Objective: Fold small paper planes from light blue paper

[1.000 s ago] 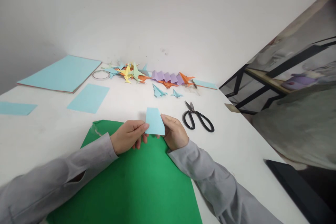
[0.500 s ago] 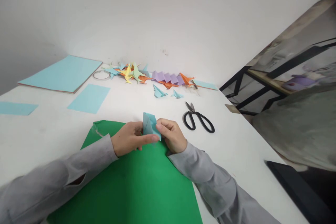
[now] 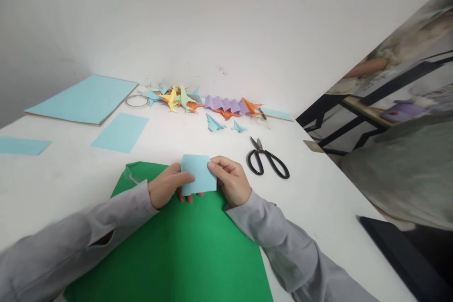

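Observation:
A small light blue paper piece point(image 3: 198, 173), nearly square and opened flat, is held up over the far edge of a green sheet point(image 3: 184, 245). My left hand point(image 3: 170, 185) grips its left side, thumb in front and fingertips showing below it. At the upper right edge, my right hand point(image 3: 231, 180) pinches the paper between thumb and fingers. Black-handled scissors point(image 3: 264, 156) lie on the white table, right of my right hand, with the blades slightly apart. Two small folded blue shapes, one larger point(image 3: 214, 123) and one smaller point(image 3: 239, 127), lie beyond the hands.
Folded paper figures point(image 3: 177, 98) in several colours and a purple pleated strip point(image 3: 226, 104) lie along the wall. At left are a large blue sheet stack point(image 3: 85, 99), a blue rectangle point(image 3: 121, 132) and another blue piece point(image 3: 24, 146). A person's arm point(image 3: 368, 67) shows at upper right.
The blue paper, folded half a second ago, now shows a flat face toward me. My left thumb has drawn back to the left. Another person's arm has appeared at the upper right.

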`<act>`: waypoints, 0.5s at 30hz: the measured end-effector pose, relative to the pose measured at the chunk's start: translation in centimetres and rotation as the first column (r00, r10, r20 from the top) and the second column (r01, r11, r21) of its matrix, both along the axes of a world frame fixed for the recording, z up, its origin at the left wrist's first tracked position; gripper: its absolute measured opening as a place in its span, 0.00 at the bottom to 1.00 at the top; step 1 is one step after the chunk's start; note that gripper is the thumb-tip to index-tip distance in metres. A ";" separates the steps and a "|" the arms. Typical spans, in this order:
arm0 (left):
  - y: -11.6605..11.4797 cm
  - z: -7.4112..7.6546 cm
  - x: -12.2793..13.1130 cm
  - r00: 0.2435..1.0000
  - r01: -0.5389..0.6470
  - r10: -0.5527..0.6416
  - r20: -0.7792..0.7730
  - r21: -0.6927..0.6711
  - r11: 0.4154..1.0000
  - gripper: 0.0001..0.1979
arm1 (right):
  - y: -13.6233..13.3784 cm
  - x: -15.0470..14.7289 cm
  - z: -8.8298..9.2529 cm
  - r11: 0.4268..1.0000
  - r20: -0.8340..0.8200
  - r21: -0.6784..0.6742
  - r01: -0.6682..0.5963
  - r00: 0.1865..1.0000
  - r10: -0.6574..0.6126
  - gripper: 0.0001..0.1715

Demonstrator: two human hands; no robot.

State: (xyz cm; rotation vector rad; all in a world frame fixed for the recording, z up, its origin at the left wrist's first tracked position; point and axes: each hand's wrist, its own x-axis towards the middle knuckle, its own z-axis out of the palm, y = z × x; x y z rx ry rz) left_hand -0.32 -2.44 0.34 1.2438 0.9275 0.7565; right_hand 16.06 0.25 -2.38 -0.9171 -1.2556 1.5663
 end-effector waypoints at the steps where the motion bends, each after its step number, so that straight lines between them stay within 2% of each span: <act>1: 0.1 0.1 0.0 1.000 -0.012 0.012 0.004 -0.010 1.000 0.15 | 0.0 0.0 -0.1 1.000 0.004 0.001 0.006 1.000 -0.006 0.12; 3: 0.2 0.3 0.0 0.997 -0.080 0.080 -0.012 -0.024 0.996 0.11 | 0.1 0.1 -0.2 0.999 0.020 0.003 0.044 0.999 -0.044 0.12; 6: 0.6 0.4 0.0 0.965 -0.262 0.262 0.002 -0.026 0.965 0.06 | 0.2 0.1 -0.2 0.994 0.068 0.029 0.107 0.992 -0.109 0.13; 8: 0.8 0.1 0.0 0.936 -0.342 0.344 0.070 -0.041 0.939 0.08 | 0.0 0.1 -0.1 0.991 0.098 0.062 0.116 0.988 -0.121 0.13; 11: 1.1 -0.4 -0.1 0.912 -0.390 0.392 0.124 -0.036 0.920 0.12 | -0.3 0.0 0.3 0.983 0.137 0.130 0.130 0.979 -0.147 0.12; 15: 1.1 -0.7 -0.2 0.930 -0.364 0.364 0.052 -0.009 0.931 0.12 | -0.5 -0.2 0.6 0.986 0.150 0.136 0.095 0.982 -0.115 0.11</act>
